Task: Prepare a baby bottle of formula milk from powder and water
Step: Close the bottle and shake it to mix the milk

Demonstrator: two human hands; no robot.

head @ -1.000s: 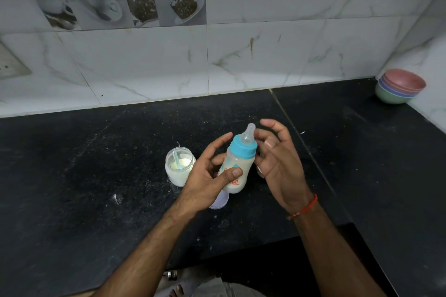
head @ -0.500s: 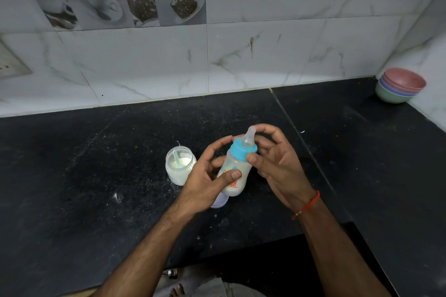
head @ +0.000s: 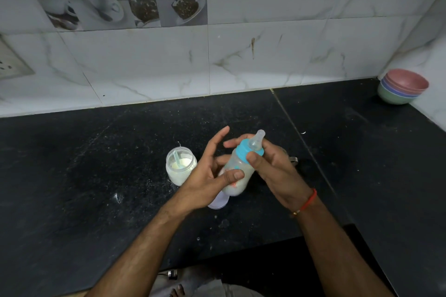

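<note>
- The baby bottle (head: 237, 171) is held clear of the black counter (head: 96, 176), between both palms, tilted with its teat (head: 257, 138) pointing up and away to the right.
- The blue collar (head: 248, 150) sits on the neck with the teat fitted; the body shows cloudy white liquid in its lower part.
- Left hand (head: 207, 176): fingers mostly straight and spread, palm against the bottle's left side, thumb laid across the lower body. It presses rather than wraps.
- Right hand (head: 272, 166): fingers lie behind the bottle, thumb set on the collar; the palm bears on the right side.
- Judged from the posture, the bottle is being rolled or swirled between the palms to blend the contents.
- Progress, as judged: powder and water appear to be in and the top is on; mixing is the step in hand. Whether the powder has fully dissolved cannot be told.
- The powder jar (head: 181, 166) stands open just left of the hands, a scoop (head: 177, 160) standing in it. Closing it seems outstanding.
- A pale lid-like item (head: 218, 202) lies on the counter beneath the hands; its identity is unclear.
- Stacked bowls (head: 401, 89) sit in the far right corner, well apart.
</note>
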